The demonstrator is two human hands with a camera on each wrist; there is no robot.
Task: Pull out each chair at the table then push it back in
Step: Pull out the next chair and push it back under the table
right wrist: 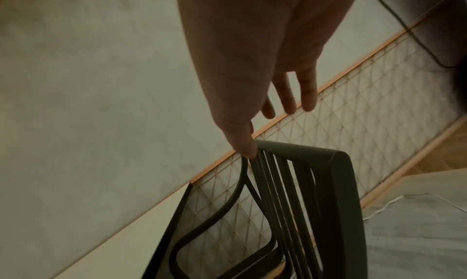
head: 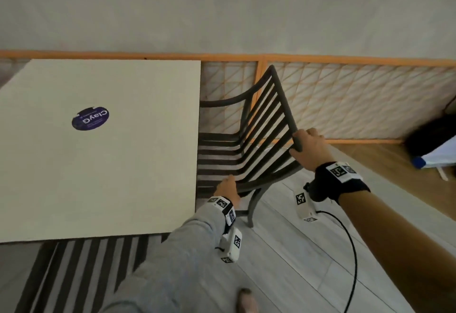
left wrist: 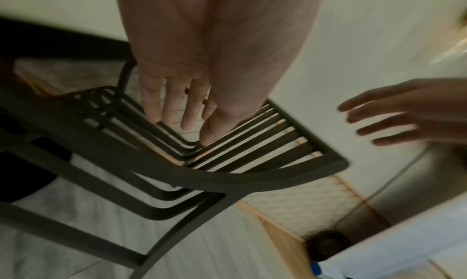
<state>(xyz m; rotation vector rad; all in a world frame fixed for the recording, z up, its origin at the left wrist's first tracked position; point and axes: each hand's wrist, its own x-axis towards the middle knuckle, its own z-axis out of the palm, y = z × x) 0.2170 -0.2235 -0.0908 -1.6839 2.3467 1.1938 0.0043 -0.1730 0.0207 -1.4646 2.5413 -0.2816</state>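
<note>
A dark slatted chair point(head: 283, 100) stands at the right side of the pale square table point(head: 123, 164), its seat partly under the tabletop. My right hand point(head: 307, 147) is at the near end of the backrest's top rail. In the right wrist view the right hand point(right wrist: 278, 103) has straight fingers and its thumb touches the chair point(right wrist: 338, 203) rail. My left hand point(head: 228, 187) rests at the chair's near armrest. In the left wrist view the left hand point(left wrist: 182, 111) hovers flat over the seat slats of the chair point(left wrist: 227, 177).
A wooden lattice fence point(head: 345, 95) runs close behind the chair. Dark slats of another chair point(head: 81, 263) show below the table's near edge. A black cable point(head: 352, 251) trails from my right wrist. A dark bag point(head: 431, 140) lies at the far right, and a shoe point(head: 246, 300) is on the floor.
</note>
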